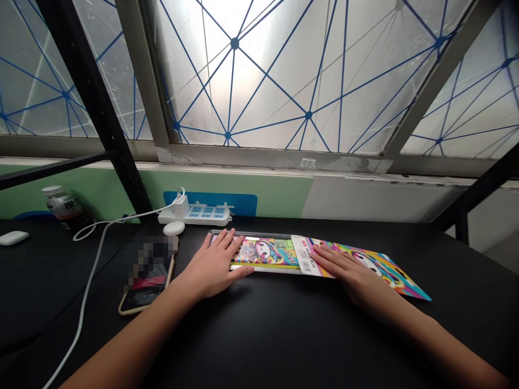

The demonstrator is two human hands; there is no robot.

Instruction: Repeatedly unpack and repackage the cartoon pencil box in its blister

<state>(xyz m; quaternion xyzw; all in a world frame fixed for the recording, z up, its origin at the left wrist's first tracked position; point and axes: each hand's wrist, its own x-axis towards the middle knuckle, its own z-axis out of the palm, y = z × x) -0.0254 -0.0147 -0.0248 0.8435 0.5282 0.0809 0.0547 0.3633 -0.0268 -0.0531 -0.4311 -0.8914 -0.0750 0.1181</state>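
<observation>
1. the flat cartoon-printed box (267, 252) is lying on the black bench (259, 340), its right part meeting a colourful printed card (393, 270); whether the card is wrapping it or merely overlapping, i cannot tell.
2. the left hand (217, 265) is resting with fingers spreading over the box's left end, clasping nothing; the right hand (352, 273) is lying flat-fingered on the card, its thumb hiding from view.
3. hard pressing could be creasing the card.
4. uneven sideways pushing could be skewing both pieces.
5. a leftward sweep could be knocking the smartphone (145, 296).
</observation>
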